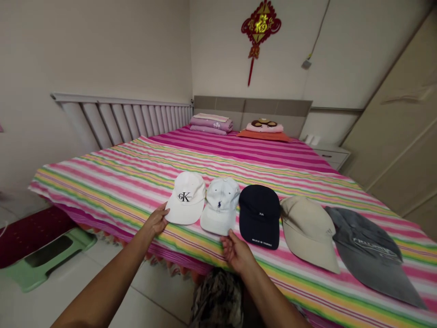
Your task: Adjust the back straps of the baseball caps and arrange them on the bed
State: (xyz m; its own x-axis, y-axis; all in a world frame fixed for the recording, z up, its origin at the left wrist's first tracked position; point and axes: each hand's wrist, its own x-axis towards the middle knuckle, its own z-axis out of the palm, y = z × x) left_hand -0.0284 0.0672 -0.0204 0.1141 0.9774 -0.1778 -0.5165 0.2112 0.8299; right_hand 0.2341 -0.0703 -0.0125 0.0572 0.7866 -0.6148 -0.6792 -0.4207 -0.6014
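The bed (143, 157) fills most of the room under a striped pink, yellow and green spread. Past its far end stands a headboard (252, 107), with pillows (263, 131) and folded bedding (210, 123) lying against it and a red ornament (260, 32) on the wall above. A radiator (119, 119) runs along the bed's left side and a wardrobe (392, 141) along its right. A green stool (48, 259) sits on the floor off the bed's near left corner.

Five caps lie side by side near the bed's near edge. From left to right they are a CK cap (186, 198), a polo cap (220, 205), a navy cap (259, 216), a beige cap (307, 232) and a gray cap (368, 253) (the last is the most faded).

The left hand (157, 222) rests at the bed's near edge, its loosely closed fingers (164, 214) touching the CK cap's brim without pinching it. The right hand (237, 253) lies palm-up by the same edge, fingers (228, 240) slightly spread just below the polo cap's brim. Whether they touch it, I cannot tell.
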